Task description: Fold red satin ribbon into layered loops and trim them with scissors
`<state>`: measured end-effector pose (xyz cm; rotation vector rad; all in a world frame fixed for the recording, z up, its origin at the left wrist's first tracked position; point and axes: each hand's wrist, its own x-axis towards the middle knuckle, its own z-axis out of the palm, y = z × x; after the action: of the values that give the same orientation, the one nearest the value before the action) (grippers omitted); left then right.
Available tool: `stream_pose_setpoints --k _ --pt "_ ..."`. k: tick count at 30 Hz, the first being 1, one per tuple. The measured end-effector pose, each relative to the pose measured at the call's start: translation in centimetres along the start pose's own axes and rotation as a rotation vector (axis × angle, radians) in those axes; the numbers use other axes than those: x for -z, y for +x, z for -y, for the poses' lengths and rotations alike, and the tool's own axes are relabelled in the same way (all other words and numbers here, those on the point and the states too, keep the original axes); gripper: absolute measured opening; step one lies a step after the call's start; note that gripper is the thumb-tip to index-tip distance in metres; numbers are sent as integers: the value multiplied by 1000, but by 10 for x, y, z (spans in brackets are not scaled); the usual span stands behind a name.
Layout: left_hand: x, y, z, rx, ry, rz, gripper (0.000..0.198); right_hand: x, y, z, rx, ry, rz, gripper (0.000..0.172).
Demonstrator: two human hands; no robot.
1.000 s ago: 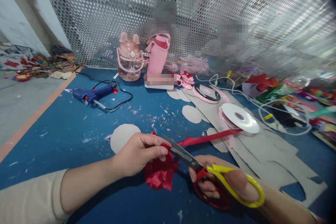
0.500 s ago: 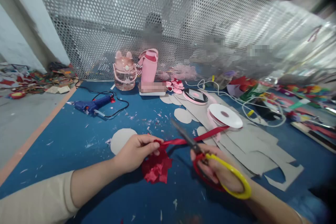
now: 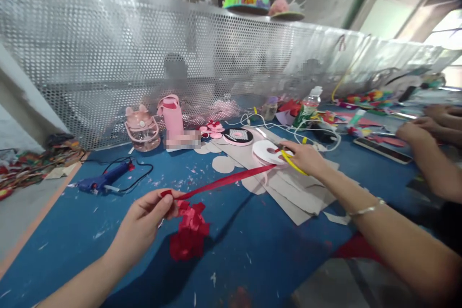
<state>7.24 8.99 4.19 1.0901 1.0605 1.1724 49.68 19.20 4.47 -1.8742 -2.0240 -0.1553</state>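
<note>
My left hand (image 3: 146, 219) pinches the end of a red ribbon (image 3: 225, 180) between thumb and fingers. The ribbon stretches taut, up and right, to a white spool (image 3: 262, 153). My right hand (image 3: 305, 158) is closed around scissors with a yellow handle loop (image 3: 294, 163); their blades point left over the spool. Whether its fingers also touch the spool is hard to make out. Just right of and below my left hand lies a heap of cut red ribbon pieces (image 3: 189, 233).
Grey cardboard sheets (image 3: 288, 192) lie under the spool. A blue glue gun (image 3: 103, 178) with a black cord is at left. A clear bottle (image 3: 142, 130) and a pink bottle (image 3: 172, 118) stand before the perforated metal screen (image 3: 119, 57). Another person's hands (image 3: 420, 134) are at right.
My right hand, with the scissors, has moved away to the spool. My left hand still pinches the ribbon, and a longer stretch now shows between it and the spool. The camera view has shifted.
</note>
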Motion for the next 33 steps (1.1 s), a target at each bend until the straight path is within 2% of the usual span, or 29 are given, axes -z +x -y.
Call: stream_pose_setpoints --k 3,6,8,10,13,18,21,24,26,29,31,33 --pt "2 -8 -16 -32 -65 -89 33 -9 12 -10 78 54 140 31" --pt "11 -19 -27 -80 -87 -230 31 -18 17 -17 84 79 202 36" --pt "17 -26 -29 -92 -67 -314 33 -23 19 -21 62 85 219 38" --pt "20 -31 -24 -57 -37 -348 34 -28 23 -22 12 78 217 37" --pt "19 -36 -7 15 16 -324 32 -39 31 -16 -137 34 157 39" --pt "13 -40 12 -17 261 -177 30 -41 47 4 -332 18 49 38" --pt "12 -39 9 -104 483 -43 27 -29 52 26 -334 89 -28 40" --pt "11 -35 6 -99 623 31 23 -18 50 66 -189 255 -51 44" --pt "11 -32 8 -49 614 21 21 -17 38 101 -41 409 54 45" --pt "13 -33 16 -3 518 -33 20 -22 3 151 155 640 302 40" --pt "13 -36 21 16 451 -57 20 -27 -24 176 316 964 569 45" --pt "13 -40 25 33 389 -67 20 -33 -47 191 387 1022 649 39"
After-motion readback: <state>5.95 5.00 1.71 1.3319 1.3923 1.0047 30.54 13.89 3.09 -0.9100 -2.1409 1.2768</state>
